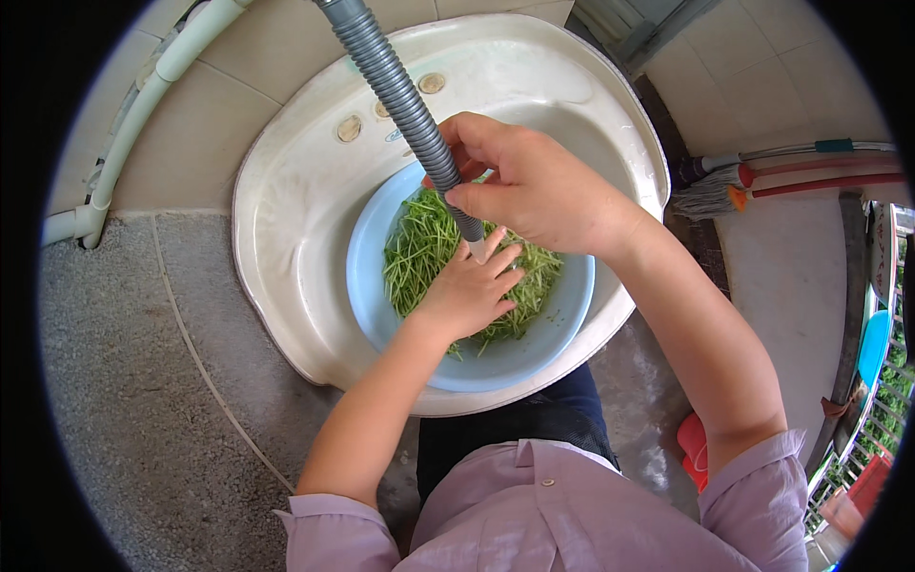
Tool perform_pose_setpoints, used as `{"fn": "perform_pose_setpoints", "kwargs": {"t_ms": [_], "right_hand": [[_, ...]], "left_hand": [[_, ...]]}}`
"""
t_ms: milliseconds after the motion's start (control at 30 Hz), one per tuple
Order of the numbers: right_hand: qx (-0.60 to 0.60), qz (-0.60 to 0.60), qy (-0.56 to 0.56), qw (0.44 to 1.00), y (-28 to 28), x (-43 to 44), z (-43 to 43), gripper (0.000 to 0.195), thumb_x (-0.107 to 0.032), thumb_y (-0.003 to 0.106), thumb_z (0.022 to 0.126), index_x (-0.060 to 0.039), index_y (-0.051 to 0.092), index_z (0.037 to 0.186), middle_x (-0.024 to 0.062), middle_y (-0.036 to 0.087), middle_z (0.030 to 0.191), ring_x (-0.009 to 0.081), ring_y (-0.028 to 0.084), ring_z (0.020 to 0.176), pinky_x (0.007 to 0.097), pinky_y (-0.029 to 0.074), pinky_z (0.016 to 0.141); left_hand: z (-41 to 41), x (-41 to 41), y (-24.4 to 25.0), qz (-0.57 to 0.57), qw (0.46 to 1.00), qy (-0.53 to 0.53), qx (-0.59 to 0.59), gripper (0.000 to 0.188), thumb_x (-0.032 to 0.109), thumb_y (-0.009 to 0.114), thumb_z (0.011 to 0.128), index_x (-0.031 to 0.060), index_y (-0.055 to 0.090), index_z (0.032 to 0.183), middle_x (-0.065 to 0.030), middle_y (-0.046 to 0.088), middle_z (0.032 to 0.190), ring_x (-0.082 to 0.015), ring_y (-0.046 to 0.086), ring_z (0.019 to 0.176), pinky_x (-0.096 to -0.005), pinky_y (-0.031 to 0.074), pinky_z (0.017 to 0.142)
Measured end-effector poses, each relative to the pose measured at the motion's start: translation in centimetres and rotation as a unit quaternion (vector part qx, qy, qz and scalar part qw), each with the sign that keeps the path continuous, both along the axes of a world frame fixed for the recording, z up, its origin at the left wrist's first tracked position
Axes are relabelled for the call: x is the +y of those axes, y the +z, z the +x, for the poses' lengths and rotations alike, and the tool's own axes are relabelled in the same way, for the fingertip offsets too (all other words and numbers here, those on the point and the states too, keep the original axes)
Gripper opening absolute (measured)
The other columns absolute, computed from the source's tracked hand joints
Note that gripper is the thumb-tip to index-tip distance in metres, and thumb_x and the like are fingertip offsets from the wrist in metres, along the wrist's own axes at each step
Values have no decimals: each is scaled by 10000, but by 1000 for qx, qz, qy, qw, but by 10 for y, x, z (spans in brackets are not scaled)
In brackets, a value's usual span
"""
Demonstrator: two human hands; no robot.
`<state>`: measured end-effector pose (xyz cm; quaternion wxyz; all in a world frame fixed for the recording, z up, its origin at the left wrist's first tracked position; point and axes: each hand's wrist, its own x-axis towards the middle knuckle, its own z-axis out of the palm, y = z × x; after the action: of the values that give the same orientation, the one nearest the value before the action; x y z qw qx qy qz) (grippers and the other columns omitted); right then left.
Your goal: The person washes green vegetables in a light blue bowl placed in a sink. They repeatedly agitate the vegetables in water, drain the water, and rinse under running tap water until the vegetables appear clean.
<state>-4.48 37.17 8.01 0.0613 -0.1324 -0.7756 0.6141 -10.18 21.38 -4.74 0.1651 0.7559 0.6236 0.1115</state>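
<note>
A light blue plastic basin (pixel 364 286) holds a heap of thin green vegetable stems (pixel 414 250). It rests inside a white ceramic washbasin (pixel 286 257). My right hand (pixel 518 182) grips a grey corrugated hose (pixel 400 93) near its lower end, thumb in front and fingers behind. Water seems to run from the hose's tip, which is just above my left hand (pixel 468 289). That hand lies palm down over the stems with its fingers spread, partly covering them. The hose hides a strip of the basin's far rim.
White pipes (pixel 132 150) run along the tiled wall at the left. A mop (pixel 715 189) and other long-handled tools lean at the right. Red slippers (pixel 692 447) are on the floor below my right arm. A railing (pixel 876 429) stands at the far right.
</note>
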Motion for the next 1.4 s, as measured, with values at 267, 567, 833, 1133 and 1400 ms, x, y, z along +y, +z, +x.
{"fn": "perform_pose_setpoints", "kwargs": {"t_ms": [267,567,833,1133,1400], "right_hand": [[-16,4,0,1000,3,5,2,376,-79,559,793,33,523,1150,189,649,981,306,633,856,361,501,800],[-31,-3,17,999,13,-6,0,336,-34,584,824,36,498,1141,121,634,927,177,607,873,309,490,789],[-16,9,-20,1000,1,5,-4,352,-71,575,765,19,543,1104,197,661,955,313,645,893,371,504,807],[-28,-58,12,998,5,-22,-14,262,-49,587,830,18,494,1066,126,649,941,189,631,885,313,514,778],[-28,0,4,1000,10,-18,-9,311,-61,595,817,26,490,1097,171,655,945,249,647,873,339,510,784]], "left_hand": [[-33,6,47,-129,989,-70,8,324,342,659,795,139,677,1046,-50,542,1246,-288,361,1310,-530,184,1126],[5,-12,16,-128,987,-74,58,594,369,607,843,173,435,1377,-50,339,1470,-281,254,1379,-509,181,1133],[-40,-11,26,-140,985,45,86,865,465,654,779,113,251,1459,-172,289,1471,-358,244,1368,-506,153,1139],[-55,-29,1,-236,966,90,47,1057,651,630,710,45,204,1463,-208,106,1522,-381,86,1406,-531,86,1139],[-32,-38,15,-270,943,129,144,1210,561,790,561,20,188,1461,-215,112,1523,-355,53,1425,-557,38,1128]]}}
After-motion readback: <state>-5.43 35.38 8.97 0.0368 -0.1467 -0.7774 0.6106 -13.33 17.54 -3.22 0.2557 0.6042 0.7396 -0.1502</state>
